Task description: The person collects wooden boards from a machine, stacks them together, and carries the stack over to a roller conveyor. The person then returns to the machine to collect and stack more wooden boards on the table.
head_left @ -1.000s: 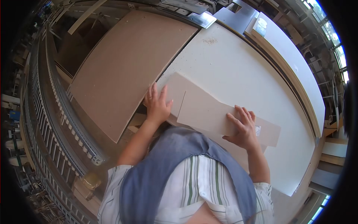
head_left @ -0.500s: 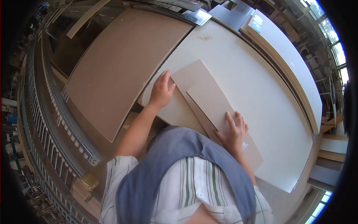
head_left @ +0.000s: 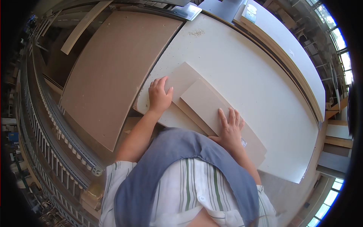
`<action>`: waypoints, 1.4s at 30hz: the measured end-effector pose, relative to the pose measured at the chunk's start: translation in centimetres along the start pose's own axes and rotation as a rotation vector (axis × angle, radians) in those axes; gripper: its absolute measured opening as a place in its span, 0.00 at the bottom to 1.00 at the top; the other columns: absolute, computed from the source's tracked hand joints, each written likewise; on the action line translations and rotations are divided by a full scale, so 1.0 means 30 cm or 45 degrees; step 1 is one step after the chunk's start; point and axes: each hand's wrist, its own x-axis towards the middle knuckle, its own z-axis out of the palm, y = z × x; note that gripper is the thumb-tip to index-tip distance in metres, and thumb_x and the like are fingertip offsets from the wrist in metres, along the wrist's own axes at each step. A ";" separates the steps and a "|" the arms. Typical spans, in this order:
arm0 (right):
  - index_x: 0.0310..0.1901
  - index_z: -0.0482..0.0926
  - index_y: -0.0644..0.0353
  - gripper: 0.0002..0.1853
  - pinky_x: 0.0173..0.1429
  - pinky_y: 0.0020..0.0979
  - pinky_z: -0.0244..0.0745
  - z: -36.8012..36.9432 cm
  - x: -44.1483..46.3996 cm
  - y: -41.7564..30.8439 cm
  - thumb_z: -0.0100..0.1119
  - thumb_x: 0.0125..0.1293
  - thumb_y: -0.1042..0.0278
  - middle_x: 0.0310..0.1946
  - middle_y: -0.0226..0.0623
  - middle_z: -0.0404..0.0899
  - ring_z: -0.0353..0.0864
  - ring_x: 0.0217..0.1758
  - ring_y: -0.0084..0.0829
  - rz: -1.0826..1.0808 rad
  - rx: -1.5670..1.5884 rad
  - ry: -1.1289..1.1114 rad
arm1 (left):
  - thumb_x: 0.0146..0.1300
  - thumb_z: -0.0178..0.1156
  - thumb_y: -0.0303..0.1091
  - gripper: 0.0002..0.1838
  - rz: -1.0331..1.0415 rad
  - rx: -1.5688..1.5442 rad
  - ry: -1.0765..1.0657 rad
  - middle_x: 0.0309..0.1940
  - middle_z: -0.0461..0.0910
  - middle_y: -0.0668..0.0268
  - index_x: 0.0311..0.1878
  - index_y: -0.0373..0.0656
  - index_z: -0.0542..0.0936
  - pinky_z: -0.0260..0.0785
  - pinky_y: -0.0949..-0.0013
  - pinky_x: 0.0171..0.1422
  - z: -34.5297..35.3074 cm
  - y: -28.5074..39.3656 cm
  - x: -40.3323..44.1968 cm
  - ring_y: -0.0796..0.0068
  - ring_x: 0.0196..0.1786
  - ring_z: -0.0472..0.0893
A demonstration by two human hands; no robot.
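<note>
Two or more long beige boards lie stacked at an angle on a white panel (head_left: 272,90). The short upper board (head_left: 206,104) rests on a longer lower board (head_left: 179,77). My left hand (head_left: 159,94) touches the left edge of the longer board, fingers apart, gripping nothing. My right hand (head_left: 230,126) lies on the upper board near its right end, fingers spread. Part of a small white label (head_left: 244,142) shows beside my right wrist.
Left of the white panel lies a large brown panel (head_left: 121,68). A roller track (head_left: 68,132) curves along the left. Stacked white-topped boards (head_left: 291,53) stand at the upper right. A metal plate (head_left: 186,11) and sawdust (head_left: 196,33) are near the top.
The stacked boards have turned from a flatter angle to a steeper one, and their edges are closer to lined up. Both hands have shifted with them. The whole view has moved slightly.
</note>
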 end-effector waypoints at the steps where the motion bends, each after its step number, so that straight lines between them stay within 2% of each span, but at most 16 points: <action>1: 0.70 0.69 0.47 0.52 0.74 0.58 0.44 -0.007 0.004 0.016 0.81 0.40 0.43 0.73 0.53 0.54 0.48 0.78 0.55 -0.054 0.010 -0.004 | 0.58 0.64 0.32 0.24 -0.041 -0.002 -0.013 0.51 0.78 0.55 0.59 0.40 0.76 0.69 0.59 0.60 -0.018 0.007 -0.016 0.53 0.52 0.76; 4: 0.70 0.69 0.46 0.53 0.76 0.58 0.42 -0.025 0.016 0.071 0.81 0.38 0.42 0.73 0.51 0.55 0.48 0.78 0.54 -0.164 0.018 -0.026 | 0.57 0.64 0.32 0.24 -0.138 -0.019 -0.042 0.50 0.78 0.56 0.58 0.40 0.76 0.69 0.59 0.60 -0.076 0.036 -0.035 0.54 0.51 0.76; 8: 0.69 0.70 0.43 0.55 0.77 0.53 0.44 -0.038 0.027 0.135 0.82 0.33 0.42 0.72 0.45 0.58 0.52 0.77 0.50 -0.402 0.030 -0.025 | 0.56 0.64 0.30 0.23 -0.199 0.137 -0.421 0.50 0.78 0.58 0.57 0.41 0.77 0.68 0.59 0.60 -0.180 0.078 -0.038 0.55 0.51 0.76; 10: 0.69 0.70 0.42 0.55 0.77 0.52 0.44 -0.034 0.037 0.142 0.82 0.32 0.42 0.72 0.44 0.59 0.53 0.77 0.49 -0.424 0.027 -0.029 | 0.54 0.65 0.29 0.25 0.307 -0.160 -0.185 0.49 0.79 0.61 0.58 0.41 0.76 0.67 0.60 0.61 -0.146 0.073 -0.032 0.57 0.52 0.76; 11: 0.69 0.70 0.41 0.56 0.77 0.51 0.45 -0.031 0.043 0.144 0.82 0.31 0.42 0.72 0.43 0.60 0.53 0.76 0.48 -0.443 0.030 -0.017 | 0.54 0.65 0.29 0.25 0.289 -0.163 -0.189 0.49 0.79 0.61 0.58 0.41 0.76 0.67 0.60 0.61 -0.117 0.072 -0.026 0.57 0.52 0.76; 13: 0.68 0.71 0.40 0.56 0.77 0.49 0.46 -0.024 0.048 0.143 0.82 0.28 0.42 0.71 0.41 0.61 0.55 0.76 0.47 -0.477 0.035 0.010 | 0.54 0.65 0.28 0.25 0.482 -0.514 -0.334 0.47 0.80 0.64 0.57 0.42 0.75 0.66 0.60 0.63 -0.060 0.072 -0.019 0.60 0.52 0.77; 19: 0.66 0.73 0.39 0.54 0.76 0.50 0.47 -0.018 0.049 0.136 0.83 0.28 0.45 0.70 0.40 0.62 0.58 0.74 0.46 -0.471 0.068 0.000 | 0.53 0.66 0.27 0.26 0.409 -0.487 -0.367 0.44 0.80 0.66 0.57 0.44 0.74 0.65 0.60 0.64 -0.055 0.093 -0.033 0.62 0.51 0.77; 24: 0.64 0.75 0.37 0.51 0.75 0.50 0.49 0.003 0.039 0.133 0.83 0.27 0.48 0.70 0.39 0.64 0.59 0.73 0.45 -0.537 0.067 0.041 | 0.54 0.66 0.28 0.26 0.388 -0.494 -0.440 0.48 0.79 0.66 0.59 0.44 0.74 0.66 0.62 0.61 -0.077 0.064 -0.086 0.64 0.49 0.76; 29: 0.62 0.77 0.36 0.49 0.74 0.51 0.51 0.000 0.048 0.127 0.83 0.27 0.50 0.69 0.38 0.65 0.61 0.72 0.45 -0.562 0.079 0.060 | 0.52 0.67 0.28 0.24 0.417 -0.429 -0.336 0.41 0.80 0.68 0.55 0.44 0.76 0.68 0.64 0.57 -0.087 0.068 -0.104 0.66 0.45 0.75; 34: 0.62 0.77 0.37 0.50 0.74 0.51 0.50 -0.001 0.056 0.127 0.83 0.26 0.50 0.69 0.38 0.64 0.60 0.72 0.45 -0.560 0.047 0.040 | 0.51 0.67 0.26 0.18 0.210 -0.504 -0.491 0.33 0.81 0.68 0.48 0.45 0.78 0.69 0.63 0.56 -0.134 0.089 -0.147 0.64 0.42 0.77; 38: 0.62 0.76 0.37 0.52 0.73 0.51 0.51 -0.003 0.059 0.123 0.83 0.23 0.50 0.70 0.39 0.64 0.61 0.72 0.46 -0.555 0.065 0.032 | 0.54 0.65 0.23 0.11 -0.029 -0.404 -0.266 0.30 0.81 0.70 0.42 0.43 0.83 0.70 0.68 0.48 -0.083 0.139 -0.105 0.70 0.39 0.74; 42: 0.63 0.76 0.37 0.53 0.73 0.51 0.51 0.007 0.053 0.131 0.83 0.23 0.50 0.70 0.39 0.64 0.61 0.72 0.46 -0.560 0.072 0.040 | 0.55 0.63 0.22 0.08 -0.079 -0.421 -0.270 0.31 0.82 0.69 0.38 0.42 0.84 0.70 0.69 0.48 -0.064 0.138 -0.103 0.70 0.39 0.74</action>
